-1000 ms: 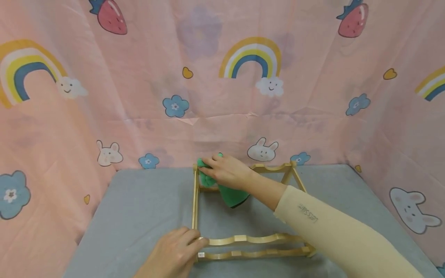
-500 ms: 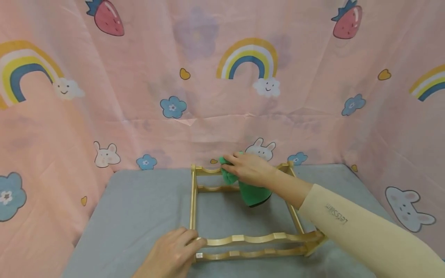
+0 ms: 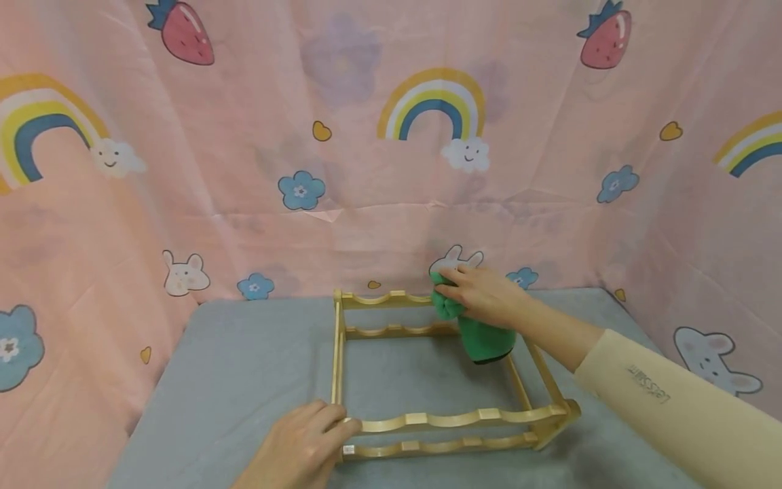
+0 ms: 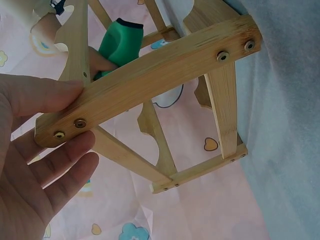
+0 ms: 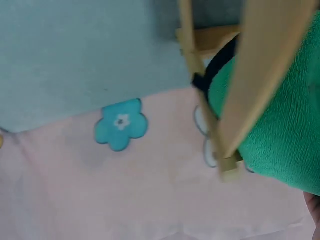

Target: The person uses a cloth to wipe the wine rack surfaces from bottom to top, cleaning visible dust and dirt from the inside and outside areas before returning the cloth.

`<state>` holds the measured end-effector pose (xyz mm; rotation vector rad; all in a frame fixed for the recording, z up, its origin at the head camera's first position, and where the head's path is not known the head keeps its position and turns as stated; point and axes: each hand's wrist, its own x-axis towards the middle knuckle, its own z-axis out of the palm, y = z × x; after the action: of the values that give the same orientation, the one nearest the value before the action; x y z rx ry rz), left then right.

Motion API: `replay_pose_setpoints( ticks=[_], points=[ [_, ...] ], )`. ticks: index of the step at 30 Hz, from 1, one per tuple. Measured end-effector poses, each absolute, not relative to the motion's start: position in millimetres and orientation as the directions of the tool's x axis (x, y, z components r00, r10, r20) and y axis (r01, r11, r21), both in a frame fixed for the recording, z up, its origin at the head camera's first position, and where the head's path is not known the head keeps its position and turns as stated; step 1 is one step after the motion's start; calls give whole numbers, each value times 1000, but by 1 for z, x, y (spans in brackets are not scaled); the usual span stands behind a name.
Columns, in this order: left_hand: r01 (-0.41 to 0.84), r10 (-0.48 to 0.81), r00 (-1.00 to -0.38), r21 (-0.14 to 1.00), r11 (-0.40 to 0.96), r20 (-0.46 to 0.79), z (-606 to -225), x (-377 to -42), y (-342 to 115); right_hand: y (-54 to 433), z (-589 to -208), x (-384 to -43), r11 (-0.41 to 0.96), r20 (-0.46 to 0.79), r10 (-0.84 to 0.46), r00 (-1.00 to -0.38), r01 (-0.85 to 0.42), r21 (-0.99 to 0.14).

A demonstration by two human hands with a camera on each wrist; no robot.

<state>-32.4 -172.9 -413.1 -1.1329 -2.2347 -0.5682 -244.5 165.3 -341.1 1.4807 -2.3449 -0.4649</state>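
A wooden rack with scalloped rails stands on the grey tabletop. At its near left corner my left hand grips the frame. The left wrist view shows the thumb on one side of a bolted end post and fingers on the other. My right hand holds a green cloth with a dark edge over the rack's far top rail, right of its middle. Part of the cloth hangs down inside the rack. In the right wrist view the green cloth fills the right side; most of the hand is out of that frame.
A pink patterned curtain hangs behind and at both sides of the table. The grey tabletop extends left and right of the rack. The right forearm, in a cream sleeve, reaches across the rack's right end.
My right hand has moved to the right along the far top rail with the green cloth, from the left corner to past the middle. The left hand keeps its grip at the near left corner.
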Motion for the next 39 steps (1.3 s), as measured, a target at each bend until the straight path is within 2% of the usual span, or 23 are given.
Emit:
replay_pose_setpoints(
  ticks=[14, 25, 30, 39],
  points=[
    [823, 592, -505, 142, 551, 628, -409, -31, -173, 196, -337, -241, 435, 144, -899, -413, -806, 402],
    [824, 600, -502, 133, 551, 623, -408, -31, -174, 201, -295, -227, 477, 246, -877, -412, -805, 353],
    [827, 608, -501, 134, 546, 616, -407, -32, -175, 215, -279, -222, 508, 258, -858, -443, -803, 311],
    [801, 612, -564, 187, 568, 554, -405, -33, -179, 261, -267, -216, 611, 333, -783, -525, -749, 257]
  ],
)
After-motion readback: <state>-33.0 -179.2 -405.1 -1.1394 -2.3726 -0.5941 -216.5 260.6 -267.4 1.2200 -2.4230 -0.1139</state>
